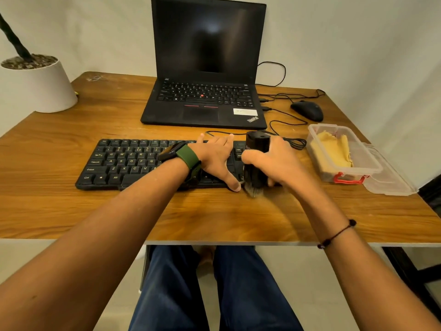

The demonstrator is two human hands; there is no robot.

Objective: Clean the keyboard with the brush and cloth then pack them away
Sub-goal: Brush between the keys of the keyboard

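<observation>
A black keyboard [124,163] lies across the middle of the wooden table [71,211]. My left hand [216,157] rests flat on the keyboard's right part, fingers spread, holding it down. My right hand [274,161] grips a black brush [256,163] with a thick upright handle. Its pale bristles touch the keyboard's front right edge and look blurred. A yellow cloth [333,149] lies inside a clear plastic box [372,163] at the right. The keyboard's right end is hidden behind my hands.
An open black laptop [205,101] with a dark screen stands behind the keyboard. A black mouse [306,110] and loose cables lie at the back right. The box's clear lid [391,180] lies beside the box. A white plant pot [40,84] stands at the back left.
</observation>
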